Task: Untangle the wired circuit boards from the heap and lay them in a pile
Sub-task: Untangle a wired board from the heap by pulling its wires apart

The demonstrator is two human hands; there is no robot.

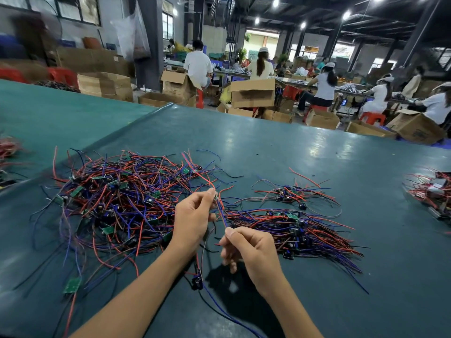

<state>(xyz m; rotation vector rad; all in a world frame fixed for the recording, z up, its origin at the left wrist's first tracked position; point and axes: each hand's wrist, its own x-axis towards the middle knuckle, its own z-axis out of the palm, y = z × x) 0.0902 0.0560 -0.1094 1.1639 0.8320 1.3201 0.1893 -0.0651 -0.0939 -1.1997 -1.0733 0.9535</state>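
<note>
A tangled heap (122,203) of small green circuit boards with red, blue and black wires lies at the left of the green table. My left hand (192,218) is raised above its right edge and pinches a small board with its wires at the fingertips. My right hand (251,252), nearer to me, pinches the blue and red wires (223,217) stretched between both hands. A dark component (197,281) hangs on wires below my hands. To the right lies a pile (305,232) of boards with wires running the same way, and a smaller pile (290,192) sits behind it.
The green table (268,147) stretches far ahead. Another heap of wired parts (432,191) lies at the right edge, and more red wires (8,147) at the far left. A loose board (72,285) lies near left. Beyond the table, people sit among cardboard boxes (252,92).
</note>
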